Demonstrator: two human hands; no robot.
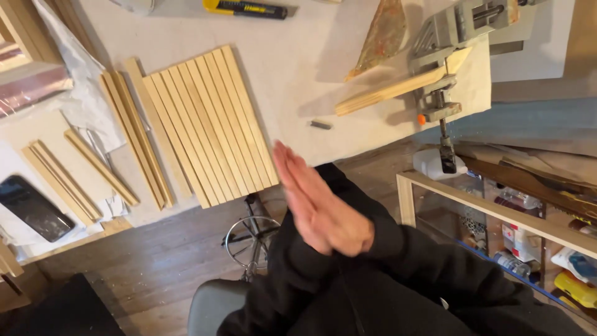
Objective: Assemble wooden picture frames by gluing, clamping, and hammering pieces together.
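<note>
1. Palms pressed flat together: my left hand [305, 199] and my right hand [339, 230] meet in front of my chest, fingers straight and pointing up toward the table [292, 68]. Both are empty, with no grip on anything. They are motion-blurred, so I cannot tell exactly where one hand ends and the other begins.
2. Black sleeves [404, 255] cover both my arms up to the wrists.
3. Nearest my fingertips is a row of pale wooden strips [208, 124], laid side by side and touching, at the near edge of the table. My hands are close to them but apart.
4. Left of that row lie a few more strips [134, 137], also touching one another.
5. Farther left, loose strips [78, 171] rest on white paper beside a dark phone [34, 208].
6. To the right, a grey corner clamp [444, 56] holds a long wooden strip [392, 90] that angles down to the left.
7. A small dark piece [321, 125] lies on the table between the row and the clamped strip.
8. A yellow and black utility knife [245, 9] sits at the far edge.
9. Below my hands, a stool [214, 305] stands on the wooden floor [161, 249].
</note>
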